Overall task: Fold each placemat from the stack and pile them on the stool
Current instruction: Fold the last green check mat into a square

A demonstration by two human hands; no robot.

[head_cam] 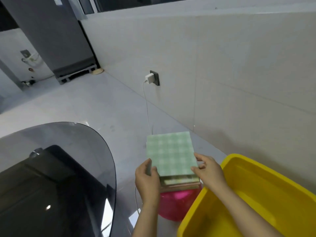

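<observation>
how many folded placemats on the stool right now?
3 layers at least: green checked placemat on top, gripped by left hand and right hand; two more edges under it on the pink stool. Others may be hidden.

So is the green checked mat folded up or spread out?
Folded. The green checked mat is a small, thick square held by both hands on the pile.

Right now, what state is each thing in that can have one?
green checked placemat: folded, on top of the pile
pile: on the pink stool
left hand: grips the placemat's left edge
right hand: grips its right edge
charger: plugged into wall socket
yellow tub: open
</observation>
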